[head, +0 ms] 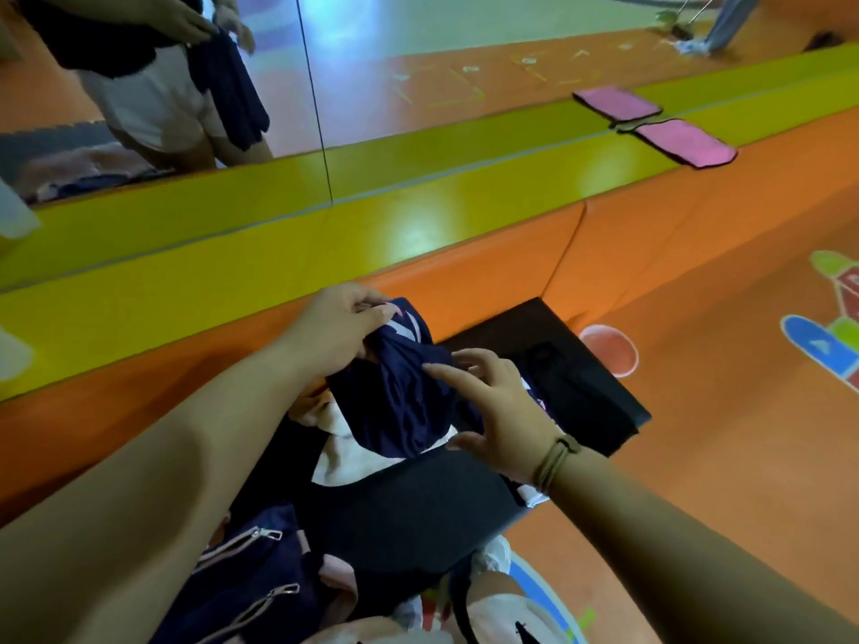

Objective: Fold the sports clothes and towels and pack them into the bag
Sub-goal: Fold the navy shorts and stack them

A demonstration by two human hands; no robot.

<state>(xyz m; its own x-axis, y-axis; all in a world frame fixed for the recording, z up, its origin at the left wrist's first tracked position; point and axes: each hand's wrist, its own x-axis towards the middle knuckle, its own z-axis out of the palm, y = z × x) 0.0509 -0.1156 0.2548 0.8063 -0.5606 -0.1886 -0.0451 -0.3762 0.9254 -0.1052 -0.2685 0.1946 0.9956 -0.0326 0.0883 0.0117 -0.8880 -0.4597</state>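
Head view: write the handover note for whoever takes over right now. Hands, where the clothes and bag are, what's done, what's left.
Left hand: pinching the top edge of the navy garment, holding it up.
Right hand: open, fingers spread against the garment's right side, not gripping.
Garment: bunched, not folded yet, hanging over a pile of black and white clothes by the orange mat.
Bag: navy, with zips, near the left forearm; what is inside cannot be seen.
Pink towel: flat on the ledge by the mirror.
Done: nothing visibly packed.
Left: fold the garment, the pile and the towel, then pack.
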